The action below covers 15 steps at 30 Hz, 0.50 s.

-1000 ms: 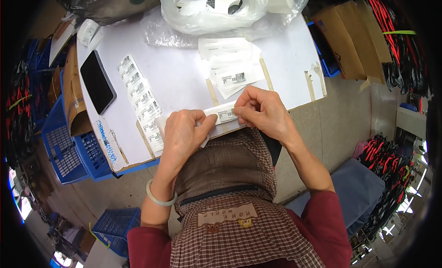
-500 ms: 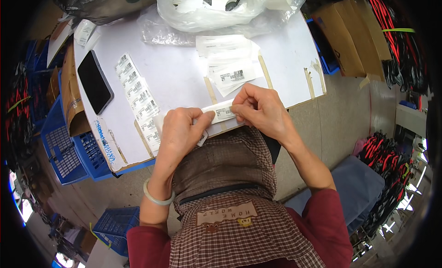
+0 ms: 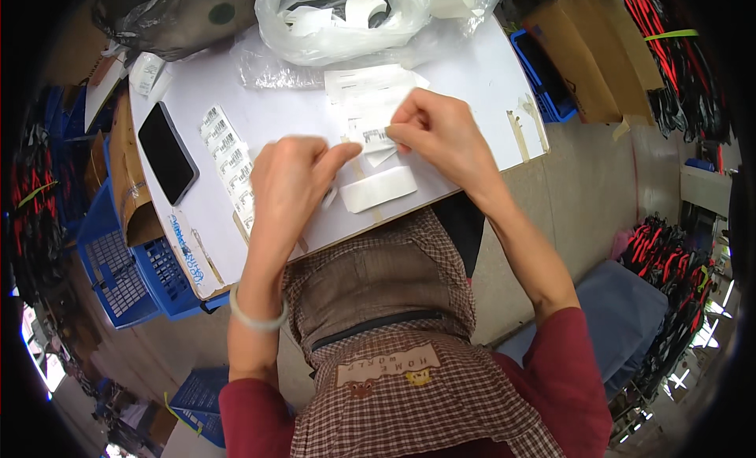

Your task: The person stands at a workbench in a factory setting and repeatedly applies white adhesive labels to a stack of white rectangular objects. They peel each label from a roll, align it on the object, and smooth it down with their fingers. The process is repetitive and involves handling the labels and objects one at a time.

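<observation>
My left hand [image 3: 290,174] is raised over the table, fingers curled and thumb stretched toward the right; it is slightly blurred. A small white paper strip [image 3: 329,197] pokes out from under its curled fingers. My right hand [image 3: 441,131] pinches thumb and forefinger at the edge of a white barcode label [image 3: 370,136], over a pile of white labels [image 3: 354,88]. Whether that label is lifted off the pile is hard to tell. Nearer me, a blank white strip [image 3: 379,190] lies by the table's front edge. A long sheet of barcode labels [image 3: 227,155] runs beside my left hand.
A black phone [image 3: 168,153] lies at the left of the white table [image 3: 465,80]. A clear plastic bag [image 3: 323,44] with paper scraps stands at the back, near a dark bag [image 3: 177,21]. Blue crates [image 3: 118,261] and a cardboard box [image 3: 587,52] flank the table.
Both hands have moved up and away from the table's front edge. The white strip they held between them now lies there, showing a blank face. My right hand has come over the label pile.
</observation>
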Available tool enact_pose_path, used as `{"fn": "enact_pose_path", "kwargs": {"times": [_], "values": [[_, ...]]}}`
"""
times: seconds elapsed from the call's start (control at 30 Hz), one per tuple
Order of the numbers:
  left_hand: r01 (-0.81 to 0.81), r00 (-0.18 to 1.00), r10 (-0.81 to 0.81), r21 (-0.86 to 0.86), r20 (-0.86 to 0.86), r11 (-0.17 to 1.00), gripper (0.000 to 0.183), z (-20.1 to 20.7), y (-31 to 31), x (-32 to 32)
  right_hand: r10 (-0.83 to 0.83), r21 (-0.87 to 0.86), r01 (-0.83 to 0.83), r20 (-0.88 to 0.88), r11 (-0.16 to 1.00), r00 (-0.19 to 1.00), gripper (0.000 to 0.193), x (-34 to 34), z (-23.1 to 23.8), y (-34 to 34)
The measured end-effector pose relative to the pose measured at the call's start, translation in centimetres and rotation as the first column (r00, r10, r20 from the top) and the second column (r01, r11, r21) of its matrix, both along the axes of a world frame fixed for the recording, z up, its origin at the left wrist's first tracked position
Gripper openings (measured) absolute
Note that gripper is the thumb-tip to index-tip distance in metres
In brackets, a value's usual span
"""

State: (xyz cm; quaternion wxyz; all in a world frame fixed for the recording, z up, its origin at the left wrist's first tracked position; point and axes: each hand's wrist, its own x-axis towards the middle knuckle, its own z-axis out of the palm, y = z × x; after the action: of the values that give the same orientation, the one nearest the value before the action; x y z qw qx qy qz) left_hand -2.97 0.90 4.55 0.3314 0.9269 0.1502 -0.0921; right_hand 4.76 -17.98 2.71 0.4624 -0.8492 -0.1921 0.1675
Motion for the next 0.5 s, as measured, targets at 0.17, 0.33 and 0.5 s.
{"fn": "enact_pose_path", "kwargs": {"times": [0.17,0.33,0.5], "values": [[0.106,0.994,-0.104,0.047,-0.043,0.993,0.039,-2.3,-0.2,2.0,0.123,-0.473,0.021,0.272,0.881,0.954,0.036,1.2,0.8,1.0],[-0.149,0.987,0.078,-0.613,-0.141,0.776,0.036,-0.3,0.4,-0.2,0.107,0.086,-0.13,0.237,0.988,0.966,0.019,-2.5,1.3,0.6],[-0.022,0.997,0.075,-0.887,0.015,0.462,0.024,2.8,0.4,-3.5,0.077,0.44,-0.135,0.147,0.888,0.986,0.013,-5.5,1.4,1.8]]}}
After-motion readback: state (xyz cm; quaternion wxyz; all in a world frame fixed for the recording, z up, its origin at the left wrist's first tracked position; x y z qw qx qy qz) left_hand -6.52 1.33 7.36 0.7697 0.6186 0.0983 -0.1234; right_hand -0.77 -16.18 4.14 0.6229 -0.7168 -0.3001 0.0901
